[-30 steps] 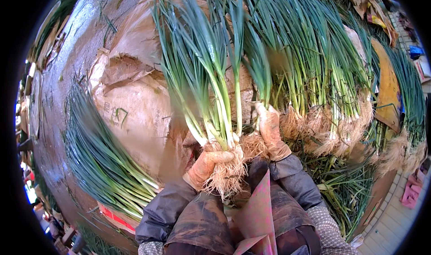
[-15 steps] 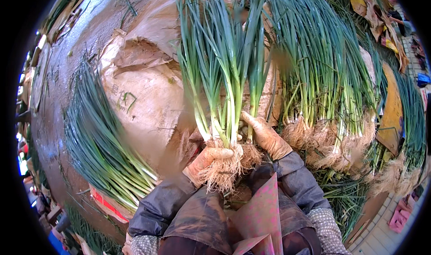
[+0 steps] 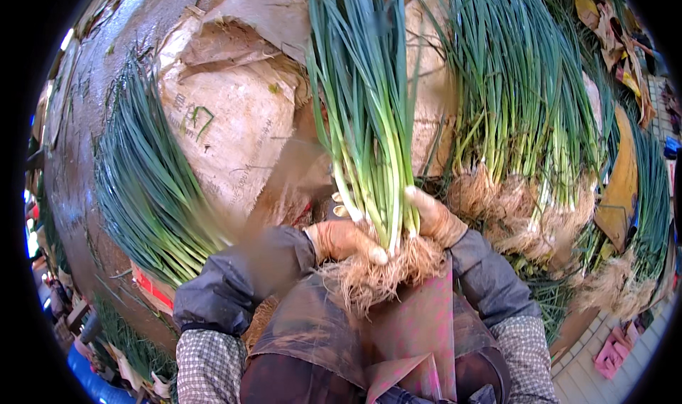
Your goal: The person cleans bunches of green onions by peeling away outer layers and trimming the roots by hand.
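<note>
Both my gloved hands hold one bunch of green onions (image 3: 380,184) upright above my lap, its green tops toward the far side and its shaggy pale roots (image 3: 373,279) hanging below. My left hand (image 3: 348,240) closes round the white stem bases from the left, thumb across the front just above the roots. From the right, my right hand (image 3: 435,216) grips the same bases with its thumb up along the stems; its other fingers are hidden behind them. The gloves are soiled and tan.
A pile of green onions (image 3: 526,134) with roots toward me lies on the right. Trimmed-looking green onions (image 3: 145,191) lie on the left. A crumpled, muddy sack (image 3: 227,134) spreads ahead on the wet brown floor (image 3: 78,162). A pink cloth (image 3: 614,351) lies on tiles at far right.
My hands have drawn the stems together into one tighter bunch, the roots now side by side. My left forearm has swung up and outward, and the bunch sits slightly farther right.
</note>
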Available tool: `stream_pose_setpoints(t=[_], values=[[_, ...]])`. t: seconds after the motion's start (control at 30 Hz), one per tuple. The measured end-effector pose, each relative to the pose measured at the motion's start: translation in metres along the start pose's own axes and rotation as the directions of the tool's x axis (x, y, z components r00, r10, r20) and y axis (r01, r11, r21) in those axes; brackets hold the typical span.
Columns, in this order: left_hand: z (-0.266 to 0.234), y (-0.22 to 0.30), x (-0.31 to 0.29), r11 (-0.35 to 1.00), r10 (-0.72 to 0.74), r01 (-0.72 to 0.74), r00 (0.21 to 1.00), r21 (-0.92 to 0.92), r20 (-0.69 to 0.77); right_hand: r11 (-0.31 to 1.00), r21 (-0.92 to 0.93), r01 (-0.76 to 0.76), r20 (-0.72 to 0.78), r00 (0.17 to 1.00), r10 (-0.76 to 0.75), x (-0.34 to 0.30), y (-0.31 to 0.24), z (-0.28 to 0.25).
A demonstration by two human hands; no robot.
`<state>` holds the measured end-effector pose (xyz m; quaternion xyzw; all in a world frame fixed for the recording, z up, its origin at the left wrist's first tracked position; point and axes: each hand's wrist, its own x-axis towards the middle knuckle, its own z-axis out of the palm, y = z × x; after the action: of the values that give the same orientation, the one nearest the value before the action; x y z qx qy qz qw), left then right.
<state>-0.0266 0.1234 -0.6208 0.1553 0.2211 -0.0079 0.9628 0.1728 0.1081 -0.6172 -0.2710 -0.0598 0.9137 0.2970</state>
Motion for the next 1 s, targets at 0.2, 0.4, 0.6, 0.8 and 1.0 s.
stream_pose_setpoints(t=[0.2, 0.4, 0.6, 0.8, 1.0], values=[[-0.041, -0.006, -0.022, 0.96, 0.106, -0.095, 0.994, 0.264, -0.027, 0.972, 0.236, 0.006, 0.087, 0.996, -0.028, 0.014, -0.003, 0.012], [-0.043, 0.081, -0.037, 0.778, 0.439, -0.293, 0.886, 0.555, -0.147, 0.97, 0.232, 0.073, 0.159, 0.981, -0.112, 0.009, -0.007, -0.016], [0.003, 0.067, 0.061, 0.858, 0.493, -0.505, 0.86, -0.092, -0.13, 0.961, 0.251, 0.118, -0.004, 0.993, -0.121, 0.001, -0.023, 0.01], [0.033, 0.099, 0.094, 0.802, 0.536, -0.541, 0.839, -0.254, -0.095, 0.916, 0.148, 0.373, 0.059, 0.921, -0.384, -0.024, -0.03, 0.001], [0.039, 0.104, 0.132, 0.728, 0.592, -0.652, 0.753, -0.21, -0.288, 0.744, 0.489, 0.455, -0.122, 0.88, -0.458, -0.069, 0.005, -0.01]])
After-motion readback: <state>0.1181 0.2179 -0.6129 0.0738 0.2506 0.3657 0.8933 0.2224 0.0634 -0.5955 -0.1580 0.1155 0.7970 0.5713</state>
